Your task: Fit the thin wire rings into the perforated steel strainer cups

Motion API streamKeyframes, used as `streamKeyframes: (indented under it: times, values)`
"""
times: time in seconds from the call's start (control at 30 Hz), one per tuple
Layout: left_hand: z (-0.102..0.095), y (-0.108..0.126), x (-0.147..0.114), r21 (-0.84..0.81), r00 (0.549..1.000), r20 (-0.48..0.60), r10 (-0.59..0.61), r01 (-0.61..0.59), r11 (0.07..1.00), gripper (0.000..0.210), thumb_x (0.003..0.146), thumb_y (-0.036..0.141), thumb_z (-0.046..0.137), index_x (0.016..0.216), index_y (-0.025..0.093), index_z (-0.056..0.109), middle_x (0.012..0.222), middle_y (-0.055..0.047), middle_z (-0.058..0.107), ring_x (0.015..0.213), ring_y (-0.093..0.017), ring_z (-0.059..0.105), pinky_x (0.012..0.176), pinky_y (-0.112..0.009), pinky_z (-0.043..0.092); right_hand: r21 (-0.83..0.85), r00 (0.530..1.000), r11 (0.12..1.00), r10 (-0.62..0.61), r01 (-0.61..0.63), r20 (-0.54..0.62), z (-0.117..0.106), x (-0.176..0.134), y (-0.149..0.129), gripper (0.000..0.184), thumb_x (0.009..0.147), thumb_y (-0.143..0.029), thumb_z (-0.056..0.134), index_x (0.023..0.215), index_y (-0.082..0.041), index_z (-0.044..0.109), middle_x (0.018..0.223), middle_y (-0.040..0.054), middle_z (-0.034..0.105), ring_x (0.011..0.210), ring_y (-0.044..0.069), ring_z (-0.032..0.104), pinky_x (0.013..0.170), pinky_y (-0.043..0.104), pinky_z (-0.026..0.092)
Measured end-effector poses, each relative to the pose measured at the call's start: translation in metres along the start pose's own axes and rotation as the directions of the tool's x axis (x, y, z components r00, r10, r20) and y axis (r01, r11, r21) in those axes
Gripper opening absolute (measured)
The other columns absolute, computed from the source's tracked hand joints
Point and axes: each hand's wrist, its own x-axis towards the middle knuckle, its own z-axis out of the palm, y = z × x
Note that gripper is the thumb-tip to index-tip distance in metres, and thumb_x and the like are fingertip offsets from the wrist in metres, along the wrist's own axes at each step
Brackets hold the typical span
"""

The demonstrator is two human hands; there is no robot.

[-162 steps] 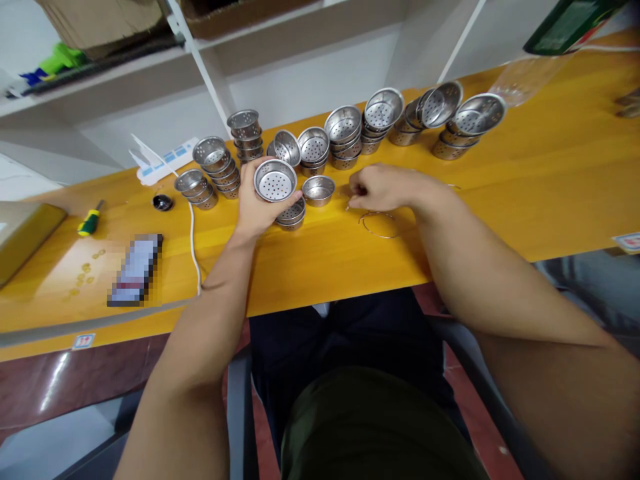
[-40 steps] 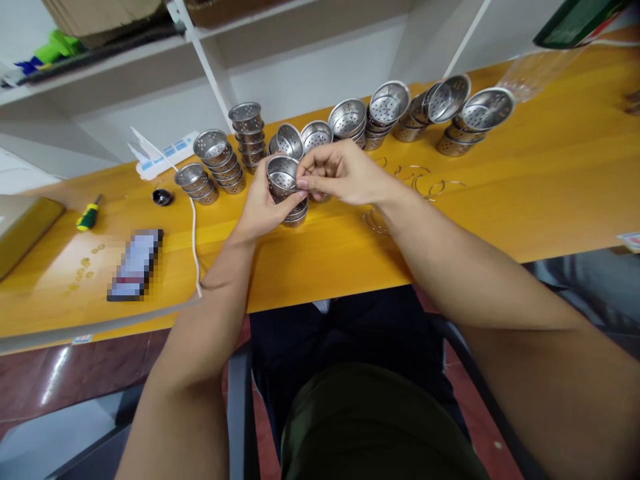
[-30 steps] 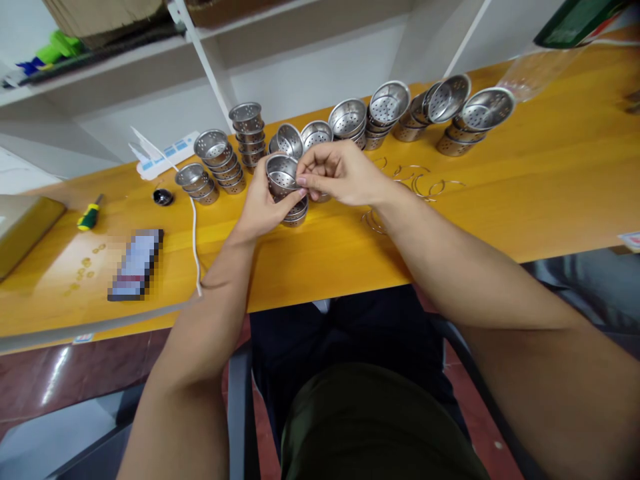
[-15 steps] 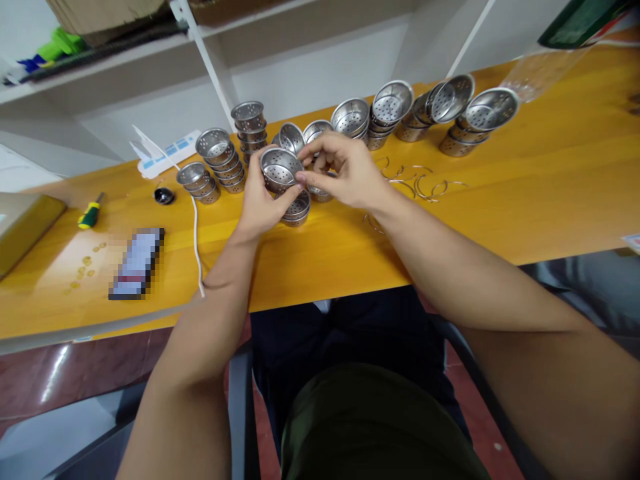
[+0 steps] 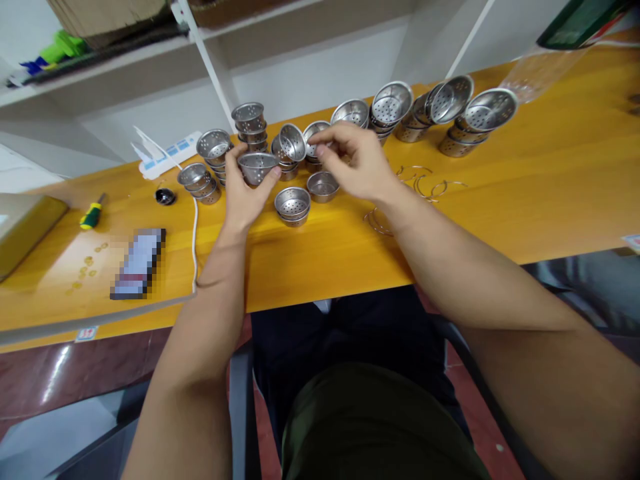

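Observation:
My left hand (image 5: 243, 190) grips a perforated metal cup (image 5: 258, 169) by its sides, between thumb and fingers, above the table. My right hand (image 5: 357, 160) is held over the row of cups, its thumb and forefinger a little apart and no object visible between them. Its fingertips overlap a perforated cup (image 5: 315, 131) in view; whether they touch it, I cannot tell. Beside them, a tilted cup (image 5: 293, 141) rests on other cups. Nearer to me stand a short stack of cups (image 5: 293, 205) and a shallow metal cup (image 5: 323, 187).
Copper-coloured wire rings (image 5: 425, 187) lie right of the cups, partly behind my right forearm. More cup stacks (image 5: 391, 103) line the back. At left are a phone (image 5: 139, 263), a screwdriver (image 5: 91, 215), a white cable (image 5: 195, 240) and a power strip (image 5: 170, 157).
My left hand has moved left with the cup, away from my right hand, and the cup is turned more side-on. The short stack beneath now shows fully. My right hand has shifted slightly.

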Motion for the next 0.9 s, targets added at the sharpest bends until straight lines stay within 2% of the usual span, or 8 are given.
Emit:
streamKeyframes:
  times: [0.1,0.23,0.47,0.6,0.67,0.73,0.83,0.9]
  values:
    - [0.000,-0.011,-0.001,0.062,0.986,-0.044,-0.161,0.164,0.985,0.083,0.095,0.067,0.110,0.154,0.030,0.064,0.155,-0.014,0.084,0.155,-0.042,0.082,0.144,-0.073,0.063,-0.154,0.981,0.976,0.169,-0.153,0.096,-0.023,0.004,0.002,0.058,0.121,-0.060,0.078,0.167,-0.026,0.089,0.143,0.0176,0.094,0.142,0.048,0.080,0.120,0.059,0.070]
    - [0.002,-0.030,-0.005,0.121,0.972,-0.021,-0.236,0.237,0.964,0.081,0.082,0.038,0.115,0.145,0.028,0.066,0.152,-0.016,0.085,0.144,-0.042,0.086,0.143,-0.075,0.065,-0.313,0.945,0.944,0.191,-0.103,0.266,-0.033,0.007,0.011,0.044,0.115,-0.030,0.074,0.152,-0.018,0.095,0.144,0.0179,0.095,0.129,0.041,0.085,0.119,0.053,0.068]
    - [0.006,-0.045,-0.014,0.206,0.964,0.070,-0.258,0.239,0.949,0.089,0.076,0.022,0.111,0.153,0.024,0.065,0.153,-0.020,0.085,0.153,-0.047,0.083,0.144,-0.078,0.064,-0.466,0.924,0.874,0.283,-0.139,0.256,-0.053,0.011,0.028,0.036,0.115,-0.013,0.071,0.141,-0.017,0.096,0.143,0.0188,0.094,0.124,0.037,0.084,0.114,0.045,0.065]
    - [0.006,-0.030,-0.006,0.197,0.993,-0.058,-0.099,0.108,0.974,0.062,0.094,0.033,0.101,0.148,0.026,0.073,0.156,-0.018,0.082,0.153,-0.043,0.080,0.145,-0.074,0.063,-0.564,0.787,0.813,0.442,-0.148,0.430,-0.071,0.008,0.038,0.019,0.110,-0.004,0.075,0.113,-0.007,0.093,0.102,0.0143,0.089,0.086,0.022,0.071,0.082,0.038,0.052]
    - [0.003,-0.016,-0.002,0.161,0.993,-0.117,-0.001,0.020,0.987,0.038,0.109,0.048,0.090,0.139,0.029,0.076,0.145,-0.014,0.082,0.141,-0.039,0.081,0.140,-0.071,0.066,-0.587,0.730,0.792,0.500,-0.167,0.466,-0.072,0.007,0.040,0.015,0.109,-0.002,0.079,0.103,-0.007,0.091,0.085,0.0067,0.080,0.076,0.017,0.060,0.075,0.037,0.045]
    - [-0.001,0.002,-0.001,0.117,0.990,-0.125,0.063,-0.048,0.992,0.036,0.117,0.064,0.082,0.132,0.031,0.078,0.135,-0.011,0.081,0.131,-0.035,0.080,0.134,-0.066,0.068,-0.617,0.709,0.772,0.521,-0.154,0.475,-0.069,0.007,0.038,0.015,0.109,-0.002,0.082,0.099,-0.009,0.091,0.082,0.0033,0.077,0.074,0.016,0.059,0.074,0.036,0.043]
    - [-0.004,0.033,-0.006,0.068,0.986,0.156,0.060,-0.071,0.995,0.059,0.110,0.083,0.089,0.138,0.032,0.081,0.132,-0.008,0.083,0.125,-0.032,0.081,0.124,-0.058,0.071,-0.666,0.702,0.739,0.530,-0.106,0.476,-0.061,0.008,0.027,0.020,0.108,0.000,0.085,0.091,-0.011,0.087,0.082,0.0019,0.075,0.075,0.015,0.059,0.074,0.036,0.042]
    - [-0.004,0.049,-0.012,0.104,0.943,0.332,-0.002,-0.034,0.994,0.084,0.088,0.085,0.109,0.146,0.030,0.081,0.146,-0.011,0.083,0.133,-0.037,0.082,0.124,-0.058,0.072,-0.686,0.713,0.722,0.529,-0.093,0.460,-0.056,0.007,0.019,0.028,0.106,-0.001,0.088,0.082,-0.014,0.081,0.074,0.0003,0.067,0.072,0.016,0.056,0.072,0.037,0.042]
